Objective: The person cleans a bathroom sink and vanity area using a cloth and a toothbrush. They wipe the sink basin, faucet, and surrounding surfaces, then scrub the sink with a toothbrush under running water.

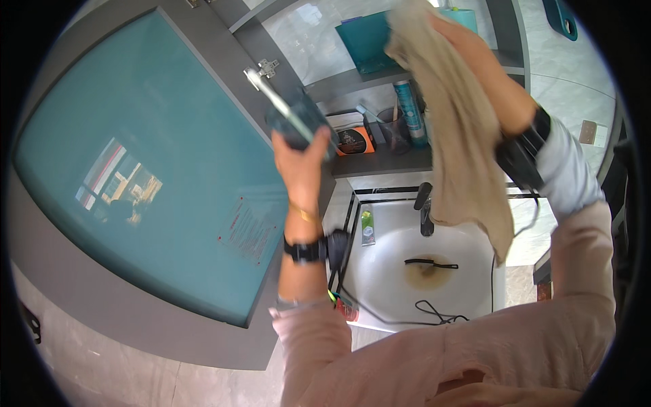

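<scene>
My left hand (302, 163) is closed around a dark translucent cup (292, 122), blurred, with a white toothbrush (279, 104) leaning in it. It is held up in front of the lower shelf (386, 165) of an open cabinet. My right hand (452, 33), higher up by the upper shelf, grips a beige cloth (452, 122). The cloth hangs down past the lower shelf, its end beside the black faucet (427, 211). Part of that shelf is hidden behind the cloth.
The mirrored cabinet door (152, 152) stands open at left. A teal bin (368, 40) is on the upper shelf. Below it are an orange-and-black box (354, 141), a dark tumbler (394, 132) and a blue tube (409, 112). The sink (376, 280) holds a black brush (432, 264); a green tube (367, 228) lies on its rim.
</scene>
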Motion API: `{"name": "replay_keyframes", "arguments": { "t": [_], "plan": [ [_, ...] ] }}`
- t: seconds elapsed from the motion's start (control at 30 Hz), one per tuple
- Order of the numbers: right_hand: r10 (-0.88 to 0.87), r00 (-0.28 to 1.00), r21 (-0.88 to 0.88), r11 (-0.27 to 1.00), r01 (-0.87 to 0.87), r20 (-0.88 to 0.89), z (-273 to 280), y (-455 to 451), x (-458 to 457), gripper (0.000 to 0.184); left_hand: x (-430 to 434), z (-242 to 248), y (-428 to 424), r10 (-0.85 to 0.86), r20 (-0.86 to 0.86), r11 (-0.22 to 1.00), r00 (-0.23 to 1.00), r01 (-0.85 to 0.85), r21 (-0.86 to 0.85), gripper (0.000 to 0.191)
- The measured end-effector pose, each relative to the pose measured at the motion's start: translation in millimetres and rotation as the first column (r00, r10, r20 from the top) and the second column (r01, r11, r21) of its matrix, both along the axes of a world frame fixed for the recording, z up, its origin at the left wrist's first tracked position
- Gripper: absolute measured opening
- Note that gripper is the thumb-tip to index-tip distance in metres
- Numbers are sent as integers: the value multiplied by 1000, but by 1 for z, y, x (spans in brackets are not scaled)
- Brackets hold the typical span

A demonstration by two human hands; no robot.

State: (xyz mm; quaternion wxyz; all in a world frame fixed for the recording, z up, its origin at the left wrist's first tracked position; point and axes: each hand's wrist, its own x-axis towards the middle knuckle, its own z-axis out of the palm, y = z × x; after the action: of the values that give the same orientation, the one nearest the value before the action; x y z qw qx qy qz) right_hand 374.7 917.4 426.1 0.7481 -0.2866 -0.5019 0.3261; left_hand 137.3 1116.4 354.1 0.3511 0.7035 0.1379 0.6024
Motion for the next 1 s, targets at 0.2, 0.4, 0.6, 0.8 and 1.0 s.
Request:
{"name": "replay_keyframes", "arguments": {
  "t": [0.2,0.4,0.6,0.8,1.0],
  "plan": [
    [-870,365,432,483,761,330,83,194,-7,39,-73,-77,-77,-56,-196,978,979,13,-210,67],
    [-317,-146,334,694,638,937,11,324,-49,44,-111,-101,-105,30,-281,986,959,-75,-150,58],
    [-166,-138,214,833,510,976,6,314,-48,49,-122,-108,-99,41,-195,982,980,-76,-175,60],
    [-236,-157,278,670,689,959,8,305,-58,38,-103,-109,-98,22,-228,983,973,-63,-173,61],
    [-229,-347,406,670,621,909,8,238,-19,25,-88,-109,-93,-78,-229,990,970,48,-133,63]
  ]
}}
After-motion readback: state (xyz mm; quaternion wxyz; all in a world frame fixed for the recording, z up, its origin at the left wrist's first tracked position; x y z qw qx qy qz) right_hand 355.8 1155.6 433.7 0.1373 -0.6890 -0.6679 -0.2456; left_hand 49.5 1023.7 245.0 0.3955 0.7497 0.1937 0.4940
